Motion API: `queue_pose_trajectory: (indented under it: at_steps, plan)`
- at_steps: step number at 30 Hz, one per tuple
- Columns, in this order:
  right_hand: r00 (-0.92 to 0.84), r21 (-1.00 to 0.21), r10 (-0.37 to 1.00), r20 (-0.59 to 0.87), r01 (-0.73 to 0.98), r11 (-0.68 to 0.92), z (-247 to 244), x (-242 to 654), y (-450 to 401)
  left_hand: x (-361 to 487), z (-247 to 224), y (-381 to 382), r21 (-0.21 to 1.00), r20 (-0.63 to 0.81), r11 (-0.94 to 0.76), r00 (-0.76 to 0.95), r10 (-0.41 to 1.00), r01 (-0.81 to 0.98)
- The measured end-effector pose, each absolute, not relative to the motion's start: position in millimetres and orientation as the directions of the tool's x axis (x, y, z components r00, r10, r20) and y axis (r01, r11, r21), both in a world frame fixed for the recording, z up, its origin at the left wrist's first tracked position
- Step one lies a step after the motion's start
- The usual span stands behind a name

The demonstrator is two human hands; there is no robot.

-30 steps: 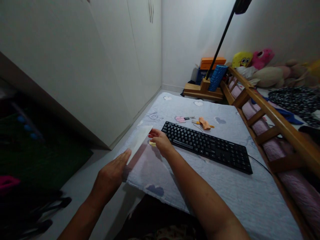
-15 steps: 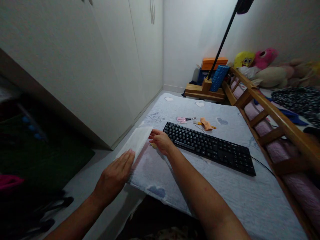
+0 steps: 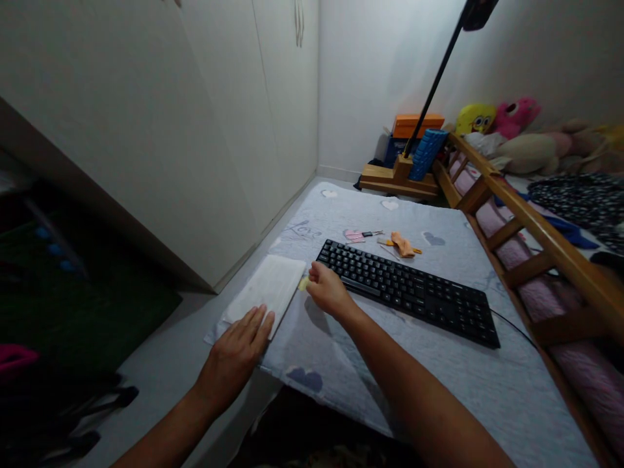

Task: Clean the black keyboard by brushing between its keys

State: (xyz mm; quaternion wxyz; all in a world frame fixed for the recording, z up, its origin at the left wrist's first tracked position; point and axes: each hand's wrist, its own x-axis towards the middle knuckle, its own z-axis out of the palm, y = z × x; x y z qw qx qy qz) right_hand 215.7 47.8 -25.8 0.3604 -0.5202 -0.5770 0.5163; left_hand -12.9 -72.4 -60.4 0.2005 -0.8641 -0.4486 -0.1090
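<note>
Head view: the white paper [image 3: 268,286], tilted up earlier, now lies flat at the counter's [image 3: 511,390] left edge. Left hand [image 3: 238,348] rests on it, fingers straight. Right hand [image 3: 325,289] beside it: fingers curled, grip indeterminable. Cloth lettering [image 3: 303,229] reads "Love".

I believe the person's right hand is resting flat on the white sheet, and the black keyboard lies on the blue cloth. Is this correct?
Not quite. In the head view, the left hand rests flat on the white sheet; the right hand is beside its edge. The black keyboard does lie on the blue cloth.
</note>
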Motion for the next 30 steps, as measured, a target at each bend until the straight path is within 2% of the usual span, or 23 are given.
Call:
queue_pose_trajectory:
  at_steps: [3, 7, 11, 17, 21, 25, 30]
  plan:
    - [-0.3, -0.921, 0.954, -0.012, 0.374, 0.106, -15.3, 240.8, 21.7, -10.6, -51.1, -71.9, -0.197, 0.256, -0.484, 0.521, 0.814, 0.853]
    - [-0.356, -0.897, 0.934, 0.033, 0.402, 0.185, -5.6, 283.8, -14.5, -3.9, -37.0, -69.9, -0.143, 0.084, -0.459, 0.472, 0.877, 0.877]
    - [-0.3, -0.876, 0.952, 0.066, 0.439, 0.199, -3.8, 323.2, -39.0, -0.8, -32.1, -69.7, -0.108, 0.025, -0.445, 0.45, 0.893, 0.889]
    - [-0.155, -0.833, 0.977, 0.145, 0.515, 0.205, -8.1, 360.0, -55.0, -7.3, -35.9, -72.9, -0.06, 0.069, -0.476, 0.479, 0.875, 0.878]
    - [-0.043, -0.754, 0.975, 0.216, 0.627, 0.195, -15.7, 379.2, -54.3, -6.7, -42.2, -57.4, -0.085, 0.186, -0.543, 0.549, 0.815, 0.835]
    - [0.03, -0.609, 0.943, 0.332, 0.77, 0.19, -27.6, 397.4, -47.0, -2.1, -55.0, -29.5, -0.11, 0.34, -0.567, 0.567, 0.75, 0.817]
    - [0.073, -0.404, 0.915, 0.396, 0.909, 0.102, -43.9, 411.2, -38.3, 6.6, -60.6, -14.8, -0.062, 0.352, -0.566, 0.549, 0.759, 0.822]
